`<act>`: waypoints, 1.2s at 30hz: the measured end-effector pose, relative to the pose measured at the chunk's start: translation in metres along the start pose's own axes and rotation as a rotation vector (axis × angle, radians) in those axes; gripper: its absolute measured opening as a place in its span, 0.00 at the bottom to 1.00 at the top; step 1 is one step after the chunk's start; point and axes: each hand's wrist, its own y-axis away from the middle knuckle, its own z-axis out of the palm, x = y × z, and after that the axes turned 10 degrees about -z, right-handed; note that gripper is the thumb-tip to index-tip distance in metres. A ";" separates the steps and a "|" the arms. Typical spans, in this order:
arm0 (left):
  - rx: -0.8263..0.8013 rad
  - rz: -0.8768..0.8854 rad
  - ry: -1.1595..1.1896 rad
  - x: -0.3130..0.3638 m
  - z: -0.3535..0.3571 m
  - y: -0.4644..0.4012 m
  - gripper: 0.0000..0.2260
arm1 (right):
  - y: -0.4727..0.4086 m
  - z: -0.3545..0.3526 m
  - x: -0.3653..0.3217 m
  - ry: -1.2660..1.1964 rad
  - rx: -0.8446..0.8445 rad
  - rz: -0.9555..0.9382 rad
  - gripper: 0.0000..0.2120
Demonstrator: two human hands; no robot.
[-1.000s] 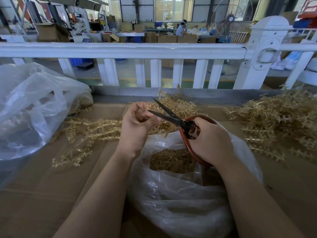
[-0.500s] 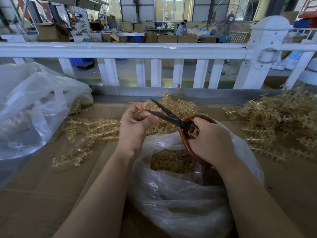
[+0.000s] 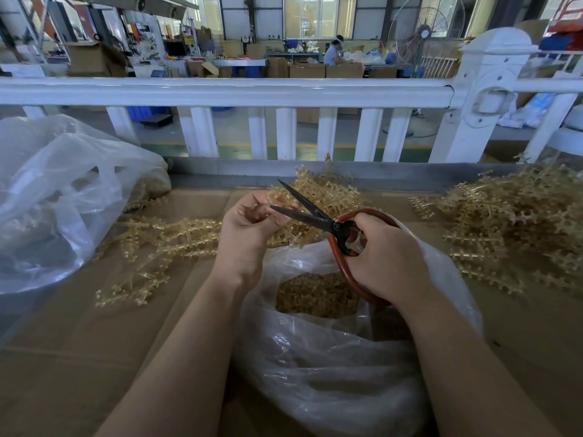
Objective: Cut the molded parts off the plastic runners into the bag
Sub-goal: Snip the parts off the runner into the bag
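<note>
Since the earlier frames little has shifted: both hands hold about the same place over the bag, the left hand (image 3: 249, 227) has turned slightly and uncurled a touch so more of the palm shows, and the blades stay parted, not yet closed on a cut. From the head view, the left hand pinches a short piece of pale amber translucent plastic runner (image 3: 257, 205) between curled fingers, its stub ends poking up past the fingertips, while the right hand (image 3: 389, 261) grips the looped red-brown handle of the black-bladed scissors (image 3: 310, 214), the open blades reaching toward the left hand's fingertips. Directly below sits the clear crinkled plastic bag (image 3: 331, 367), mouth open, with a heap of small amber cut parts (image 3: 315, 293) already inside. More amber runners lie in a pile beyond the hands (image 3: 328, 190), spread to the left (image 3: 164, 238) and heaped at the right (image 3: 517, 222) on the brown cardboard surface (image 3: 63, 357); another clear bag (image 3: 56, 200) slumps at far left before a white railing (image 3: 220, 91). To do this snip well, I would keep the runner above the bag mouth, set the blades at the gate where part meets stem, keep fingertips back from the edge, and close cleanly so the part falls in rather than flicking onto the surface
</note>
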 end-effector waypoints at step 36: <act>0.017 -0.073 0.076 -0.004 -0.003 -0.002 0.10 | 0.000 0.003 0.000 0.091 0.093 -0.041 0.14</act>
